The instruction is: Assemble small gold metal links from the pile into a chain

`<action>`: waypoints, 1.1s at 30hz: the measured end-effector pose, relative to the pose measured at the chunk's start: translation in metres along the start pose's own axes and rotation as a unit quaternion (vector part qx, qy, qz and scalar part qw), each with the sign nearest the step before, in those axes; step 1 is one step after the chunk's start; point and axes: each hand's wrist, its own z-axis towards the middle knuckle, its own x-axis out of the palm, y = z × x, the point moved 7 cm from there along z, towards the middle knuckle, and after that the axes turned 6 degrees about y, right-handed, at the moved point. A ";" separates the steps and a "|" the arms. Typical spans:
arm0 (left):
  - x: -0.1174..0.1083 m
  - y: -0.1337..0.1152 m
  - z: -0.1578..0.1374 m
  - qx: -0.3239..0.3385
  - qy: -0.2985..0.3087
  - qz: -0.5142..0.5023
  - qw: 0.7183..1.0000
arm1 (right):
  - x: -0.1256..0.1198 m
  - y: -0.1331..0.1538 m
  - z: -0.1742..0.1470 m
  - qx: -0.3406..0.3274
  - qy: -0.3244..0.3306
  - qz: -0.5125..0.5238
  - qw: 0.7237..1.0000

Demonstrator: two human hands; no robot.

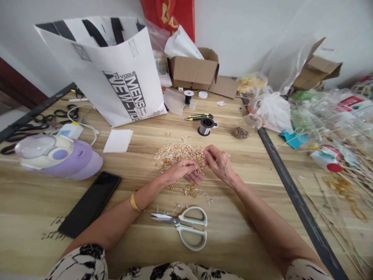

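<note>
My left hand [184, 171] is closed in a pinch at the front of a heap of gold and silver-coloured chains [177, 151]. A small gold chain piece [197, 172] shows at its fingers. Just to the right, my right hand [219, 162] is closed with thumb and fingertips together; whatever it pinches is too small to make out. The two hands are close but apart. Below them lie loose gold chains [189, 190] and a silver chain [207, 199]. Scissors with pale handles [182, 225] rest nearer to me, blades pointing left.
Behind the heap stand a wire spool [206, 126], a yellow-black cutter [199, 116] and a jar of beads [241, 132]. A black phone [90, 204] and a purple-white device [61, 157] lie left. A tall white bag [107, 74] stands behind; plastic bottles [335, 112] crowd the right.
</note>
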 end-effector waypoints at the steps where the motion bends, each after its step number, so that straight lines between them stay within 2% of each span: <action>1: 0.000 0.000 0.000 -0.001 0.001 0.002 1.000 | 0.000 0.000 0.000 -0.001 0.000 0.001 1.000; 8: -0.002 -0.004 0.001 0.035 -0.006 0.043 0.998 | -0.001 -0.001 0.000 0.008 -0.002 0.017 1.000; 12: -0.005 -0.012 0.001 0.067 -0.035 0.098 0.992 | -0.002 -0.002 0.000 0.023 0.002 0.070 0.997; 15: -0.007 -0.018 0.000 0.089 -0.061 0.123 0.987 | 0.000 -0.003 0.002 0.025 0.025 0.119 0.992; 19: -0.008 -0.024 -0.003 0.103 -0.067 0.165 0.979 | 0.002 -0.002 0.003 0.025 0.064 0.155 0.985; 25: -0.011 -0.026 -0.006 0.121 -0.091 0.115 0.982 | 0.004 0.002 0.003 0.015 0.111 0.149 0.982; 30: -0.014 -0.028 -0.010 0.128 -0.120 0.120 0.977 | 0.003 0.002 0.003 0.001 0.123 0.119 0.985; 33: -0.012 -0.028 -0.008 0.128 -0.113 0.124 0.977 | 0.004 0.003 0.002 -0.008 0.130 0.098 0.987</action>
